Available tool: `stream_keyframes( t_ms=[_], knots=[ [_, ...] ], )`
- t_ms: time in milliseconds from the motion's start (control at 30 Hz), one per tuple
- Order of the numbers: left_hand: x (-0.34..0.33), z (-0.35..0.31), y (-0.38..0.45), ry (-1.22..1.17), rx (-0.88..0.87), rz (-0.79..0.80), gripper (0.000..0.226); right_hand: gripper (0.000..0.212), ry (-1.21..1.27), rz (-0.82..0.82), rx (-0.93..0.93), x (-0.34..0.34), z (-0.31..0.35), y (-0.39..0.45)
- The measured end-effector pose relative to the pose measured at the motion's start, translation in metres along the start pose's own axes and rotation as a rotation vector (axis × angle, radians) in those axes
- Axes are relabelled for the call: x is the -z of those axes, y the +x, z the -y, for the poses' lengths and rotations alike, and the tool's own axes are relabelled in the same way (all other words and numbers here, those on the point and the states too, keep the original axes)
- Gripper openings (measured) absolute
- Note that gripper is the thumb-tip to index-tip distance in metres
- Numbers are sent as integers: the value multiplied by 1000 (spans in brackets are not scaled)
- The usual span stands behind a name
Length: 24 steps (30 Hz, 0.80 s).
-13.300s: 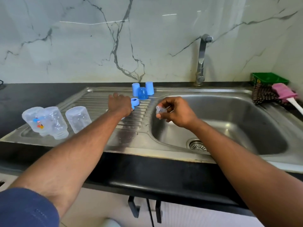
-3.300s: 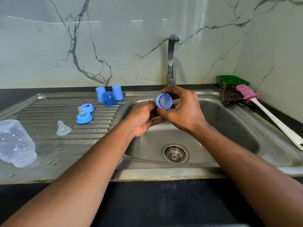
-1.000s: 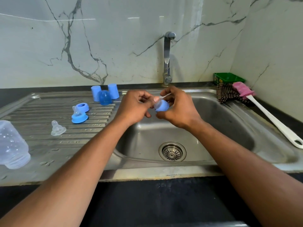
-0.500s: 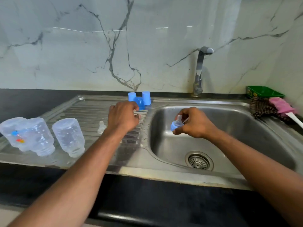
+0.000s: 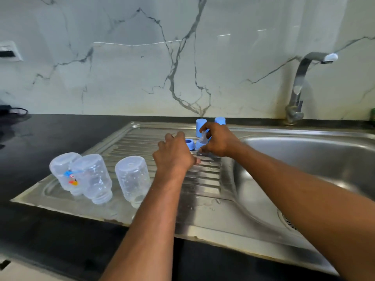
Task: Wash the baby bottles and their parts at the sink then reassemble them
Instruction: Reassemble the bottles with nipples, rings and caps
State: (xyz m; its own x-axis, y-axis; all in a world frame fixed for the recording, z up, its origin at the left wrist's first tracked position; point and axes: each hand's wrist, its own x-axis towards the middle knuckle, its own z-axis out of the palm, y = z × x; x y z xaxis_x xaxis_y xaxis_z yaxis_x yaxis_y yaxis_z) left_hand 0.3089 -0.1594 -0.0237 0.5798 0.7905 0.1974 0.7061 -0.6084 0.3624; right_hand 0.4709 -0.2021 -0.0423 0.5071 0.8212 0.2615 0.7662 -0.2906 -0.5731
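Bottles point(image 5: 132, 177) are draining inverted, unassembled; right hand point(image 5: 219, 141) is pinching a teat-and-ring point(image 5: 202, 141); left hand point(image 5: 174, 154) seemingly curling empty.

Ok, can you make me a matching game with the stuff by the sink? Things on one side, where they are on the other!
Things:
1. three clear bottles
2. teat and blue ring
3. tap
4. blue caps

Places:
A. held by the right hand
B. by the wall, behind the hands
C. upside down on the drainboard, left
D. above the sink basin, right

Pairs: 1-C, 2-A, 3-D, 4-B
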Motion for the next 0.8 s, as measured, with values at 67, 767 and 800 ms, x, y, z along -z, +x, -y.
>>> stream_keyframes(
  t_ms=[67,767,800],
  knots=[
    [1,2,1,-20,19,-18,84,57,-12,36,4,-9,-2,2],
    [16,5,-6,-57,157,-75,37,43,-133,135,193,-38,25,51],
    [17,3,-7,-77,152,-114,38,45,-75,97,196,-36,25,49]
  ],
)
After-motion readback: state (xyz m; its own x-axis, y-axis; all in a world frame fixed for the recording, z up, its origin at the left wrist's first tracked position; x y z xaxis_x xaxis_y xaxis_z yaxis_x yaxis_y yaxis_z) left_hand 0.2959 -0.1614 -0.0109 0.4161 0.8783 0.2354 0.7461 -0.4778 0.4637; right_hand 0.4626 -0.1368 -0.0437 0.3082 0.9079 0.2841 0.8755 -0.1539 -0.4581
